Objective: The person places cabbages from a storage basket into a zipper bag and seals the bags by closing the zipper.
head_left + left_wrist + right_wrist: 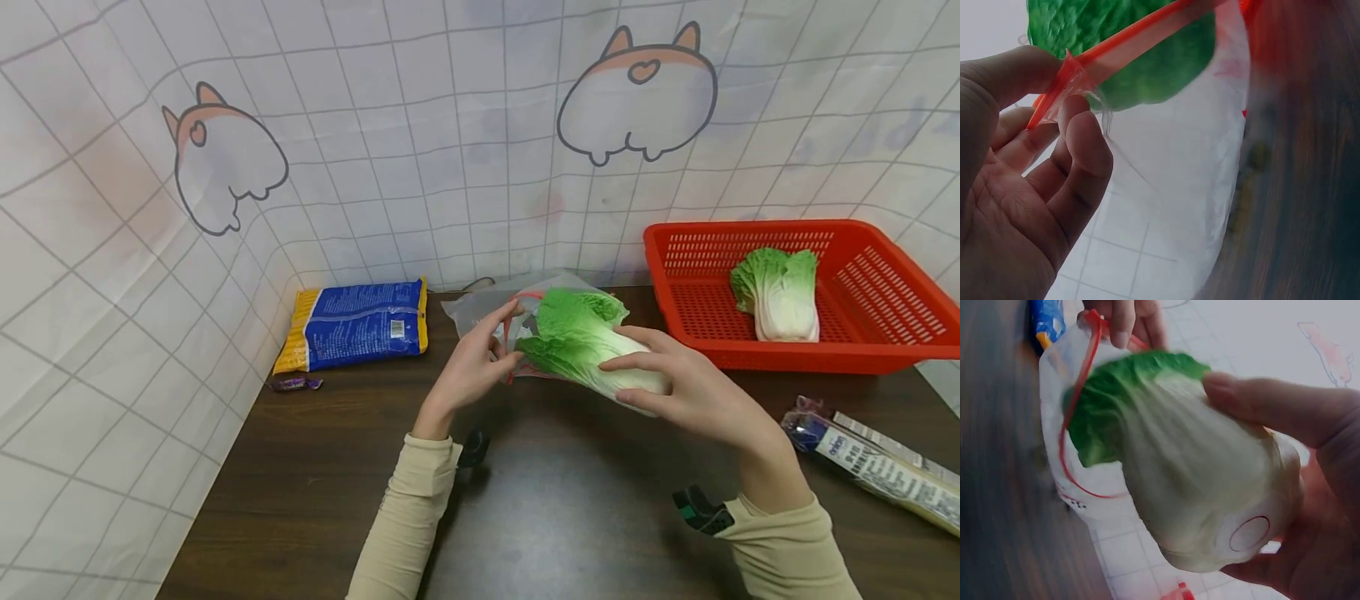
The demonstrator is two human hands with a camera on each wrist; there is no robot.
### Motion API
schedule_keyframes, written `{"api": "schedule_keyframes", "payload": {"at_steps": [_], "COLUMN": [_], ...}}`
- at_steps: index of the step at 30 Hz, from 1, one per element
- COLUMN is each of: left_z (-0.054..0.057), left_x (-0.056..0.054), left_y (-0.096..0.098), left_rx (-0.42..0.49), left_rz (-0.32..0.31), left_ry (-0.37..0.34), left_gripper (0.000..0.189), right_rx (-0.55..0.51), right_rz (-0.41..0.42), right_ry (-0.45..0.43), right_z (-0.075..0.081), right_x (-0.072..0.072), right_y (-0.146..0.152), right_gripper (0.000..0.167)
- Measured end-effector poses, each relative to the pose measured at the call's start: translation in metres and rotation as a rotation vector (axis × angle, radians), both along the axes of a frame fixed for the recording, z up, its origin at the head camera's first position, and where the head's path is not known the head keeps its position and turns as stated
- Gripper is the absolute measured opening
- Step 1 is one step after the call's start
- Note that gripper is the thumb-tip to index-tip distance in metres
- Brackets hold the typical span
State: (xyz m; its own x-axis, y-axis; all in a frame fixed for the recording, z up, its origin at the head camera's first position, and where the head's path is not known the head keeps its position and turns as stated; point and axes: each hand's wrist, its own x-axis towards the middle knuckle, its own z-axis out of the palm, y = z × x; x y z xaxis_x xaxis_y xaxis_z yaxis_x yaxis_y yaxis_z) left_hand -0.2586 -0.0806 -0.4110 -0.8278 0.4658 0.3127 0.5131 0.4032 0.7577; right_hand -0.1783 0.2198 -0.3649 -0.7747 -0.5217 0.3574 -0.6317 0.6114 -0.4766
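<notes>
The fingers (647,361) of a person's right hand (693,383) are grasping a cabbage (577,342) around its pale base, where a red oval mark (1249,534) is showing. Opposite, the left hand (474,360) is pinching the red edge (1129,32) of a clear plastic bag (487,303) between thumb and fingers. The cabbage is tilting over the worktop (555,508), its leafy end sitting at the bag's open mouth; from here I am not managing to tell how far inside the leaves are going. Dark devices are riding at both wrists, beside the beige sleeves (401,517). To the left, a blue-and-yellow packet (363,325) is lying near the wall, with a small purple wrapper (295,384) resting just before it. On the right, a red basket (862,354) is holding a second cabbage (783,296), and a long wrapped package (885,471) is lying in front of it. Behind everything, a white gridded sheet (375,200) is hanging, cartoon animals (637,92) decorating it.
</notes>
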Motion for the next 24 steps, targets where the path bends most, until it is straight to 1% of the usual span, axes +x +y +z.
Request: {"api": "schedule_keyframes", "payload": {"at_steps": [3,6,11,14,19,20,22,24], "left_z": [0.000,0.000,0.000,0.000,-0.002,-0.002,-0.003,-0.003], "left_x": [0.000,-0.001,-0.001,0.000,-0.001,-0.001,-0.002,-0.002], "left_y": [-0.001,-0.001,-0.002,-0.001,0.002,0.002,0.003,0.003], "left_rx": [-0.012,-0.021,-0.025,-0.029,-0.037,-0.038,-0.032,-0.024], "left_rz": [0.012,0.012,-0.008,-0.017,-0.035,-0.039,-0.045,-0.043], "left_ry": [-0.012,-0.006,-0.001,-0.016,-0.026,-0.025,-0.013,-0.003], "left_gripper": [0.074,0.075,0.075,0.075,0.076,0.076,0.075,0.074], "right_rx": [0.032,0.042,0.037,0.042,0.040,0.036,0.038,0.048], "right_rz": [0.049,0.089,0.129,0.105,-0.003,-0.014,-0.018,-0.002], "right_ry": [-0.001,-0.015,-0.015,0.001,0.029,0.035,0.052,0.068], "right_z": [-0.001,-0.001,-0.002,-0.001,0.001,0.001,0.001,0.000], "right_x": [0.000,0.001,0.001,0.002,0.003,0.003,0.003,0.002], "right_y": [0.002,0.004,0.006,0.006,-0.002,-0.005,-0.010,-0.015], "right_gripper": [0.033,0.033,0.034,0.034,0.033,0.032,0.032,0.032]}}
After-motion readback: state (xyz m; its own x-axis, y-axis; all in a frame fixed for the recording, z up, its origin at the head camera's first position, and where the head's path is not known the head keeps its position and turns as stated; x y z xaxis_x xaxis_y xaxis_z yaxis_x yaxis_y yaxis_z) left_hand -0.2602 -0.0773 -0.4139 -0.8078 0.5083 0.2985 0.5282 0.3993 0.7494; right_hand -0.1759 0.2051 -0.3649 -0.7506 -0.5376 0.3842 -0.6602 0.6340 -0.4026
